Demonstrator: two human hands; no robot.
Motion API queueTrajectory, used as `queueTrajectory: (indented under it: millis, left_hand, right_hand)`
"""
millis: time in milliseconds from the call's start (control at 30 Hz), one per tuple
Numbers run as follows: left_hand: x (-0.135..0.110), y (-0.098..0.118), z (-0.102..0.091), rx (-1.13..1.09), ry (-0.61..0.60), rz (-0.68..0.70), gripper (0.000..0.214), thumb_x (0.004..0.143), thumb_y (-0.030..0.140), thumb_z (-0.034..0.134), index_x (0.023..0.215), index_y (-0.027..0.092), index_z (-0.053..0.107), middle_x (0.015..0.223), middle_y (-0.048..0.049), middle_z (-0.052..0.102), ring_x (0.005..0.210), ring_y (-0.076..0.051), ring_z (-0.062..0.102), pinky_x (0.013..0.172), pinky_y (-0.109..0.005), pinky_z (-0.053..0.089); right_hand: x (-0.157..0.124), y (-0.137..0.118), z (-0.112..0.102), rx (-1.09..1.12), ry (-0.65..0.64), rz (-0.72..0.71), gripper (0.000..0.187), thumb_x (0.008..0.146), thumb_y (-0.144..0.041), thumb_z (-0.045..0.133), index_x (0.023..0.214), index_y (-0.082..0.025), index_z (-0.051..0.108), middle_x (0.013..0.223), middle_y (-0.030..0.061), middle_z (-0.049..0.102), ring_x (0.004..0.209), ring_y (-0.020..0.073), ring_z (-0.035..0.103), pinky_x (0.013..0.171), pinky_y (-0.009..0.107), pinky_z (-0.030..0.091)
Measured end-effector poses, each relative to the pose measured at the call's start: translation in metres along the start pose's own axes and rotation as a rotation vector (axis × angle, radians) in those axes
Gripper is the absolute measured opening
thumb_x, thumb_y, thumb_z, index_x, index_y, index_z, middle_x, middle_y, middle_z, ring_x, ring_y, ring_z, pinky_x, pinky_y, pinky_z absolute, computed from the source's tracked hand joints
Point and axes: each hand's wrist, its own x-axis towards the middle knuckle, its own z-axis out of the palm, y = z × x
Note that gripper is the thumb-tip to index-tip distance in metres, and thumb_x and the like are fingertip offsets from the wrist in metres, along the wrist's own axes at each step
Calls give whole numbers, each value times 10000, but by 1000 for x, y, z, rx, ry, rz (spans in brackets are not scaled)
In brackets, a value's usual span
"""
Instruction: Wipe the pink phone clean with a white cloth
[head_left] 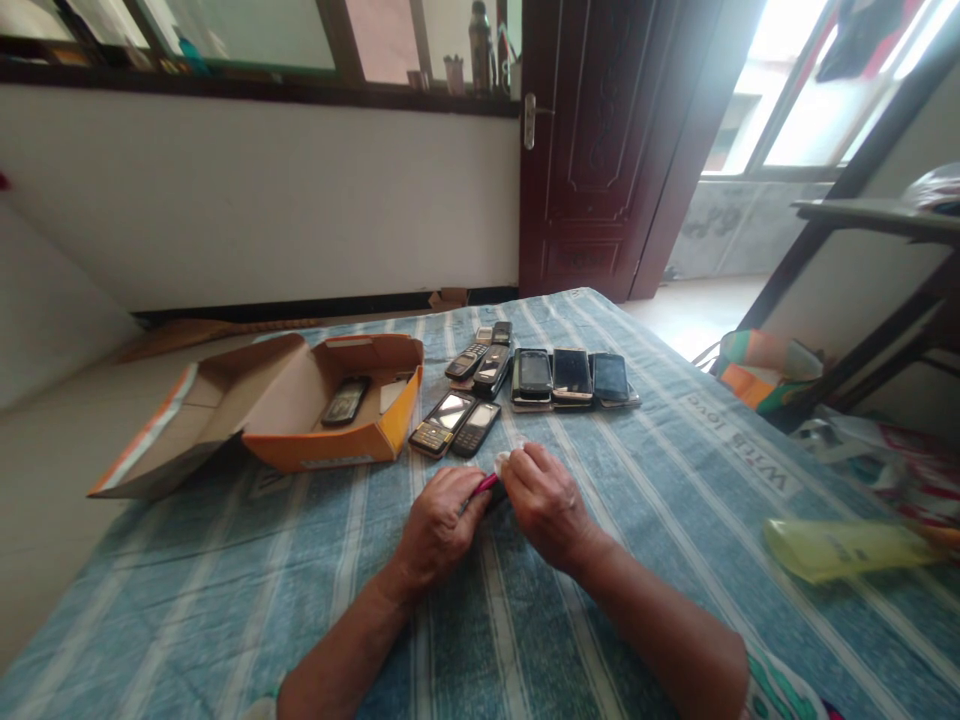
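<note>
Both my hands meet at the middle of the blue striped cloth (675, 470). My left hand (435, 525) is closed around a small pink-edged phone (486, 485), most of which is hidden by my fingers. My right hand (544, 500) pinches a small white cloth (504, 460) against the phone's far end. Just beyond my hands lie two keypad phones (456, 422) side by side.
An open orange cardboard box (330, 445) with one phone (345, 400) inside stands at the left. Several more phones (571, 375) lie in a row at the far side. A yellow-green plastic wrapper (847, 548) lies at the right. A dark door (600, 140) stands behind.
</note>
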Motion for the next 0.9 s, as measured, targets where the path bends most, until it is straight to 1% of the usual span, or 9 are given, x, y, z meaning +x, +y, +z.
queueTrajectory:
  millis: [100,300,433,500,567,633,733,800,900]
  left_hand:
    - [-1,-1,0,16,-10,-4,203,895,243,512,980,177,685,939,-82,712,876,-211,646,823,-360,539]
    - [-1,-1,1,44,-7,-7,197,892,244,519,949,164,690,925,-91,713,874,-221,644,812,-359,541]
    - [-2,-1,2,60,-6,2,195,893,237,515,941,158,686,914,-90,712,858,-216,640,801,-359,543]
    - [-2,-2,3,69,-2,12,186,890,229,518,934,156,684,905,-88,709,851,-214,639,796,-355,542]
    - [-3,-3,4,77,5,30,178,890,223,522,929,154,681,898,-86,708,844,-213,638,789,-351,542]
    - [-3,-4,5,77,13,50,175,892,221,523,936,152,678,898,-87,709,841,-213,639,781,-349,540]
    - [-3,-6,7,73,30,71,175,906,233,515,922,160,672,888,-83,712,829,-210,643,768,-340,538]
    - [-2,-6,8,78,40,78,185,917,243,502,894,165,668,868,-77,712,814,-204,643,761,-332,534]
    - [-1,-6,8,92,30,88,185,919,248,505,884,164,667,860,-74,710,802,-199,639,752,-323,528]
  right_hand:
    - [1,11,-1,-37,3,54,270,953,-98,405,801,-147,623,800,69,558,828,207,464,736,327,413]
    - [-4,29,7,-45,40,141,272,939,-100,423,757,-161,615,777,65,559,801,204,464,723,312,399]
    - [-9,44,11,2,104,233,285,911,-63,418,766,-163,643,771,63,566,787,199,473,708,300,408]
    - [-10,47,9,48,152,245,315,913,-50,386,822,-162,666,779,61,571,800,195,485,719,298,425]
    - [-8,42,6,96,193,201,324,935,-71,369,896,-161,678,802,64,578,827,194,500,745,301,445]
    - [-6,30,2,128,201,112,301,960,-113,377,950,-153,676,831,73,585,863,198,513,777,309,461]
    - [-3,8,-2,117,131,-24,281,975,-142,386,983,-145,667,843,83,589,909,210,521,803,321,471]
    - [-1,-1,-2,83,91,-55,270,977,-157,397,958,-148,667,841,84,589,912,215,517,798,326,473]
    - [-1,2,1,27,65,-34,269,974,-156,408,903,-163,667,831,78,586,903,214,508,788,321,463]
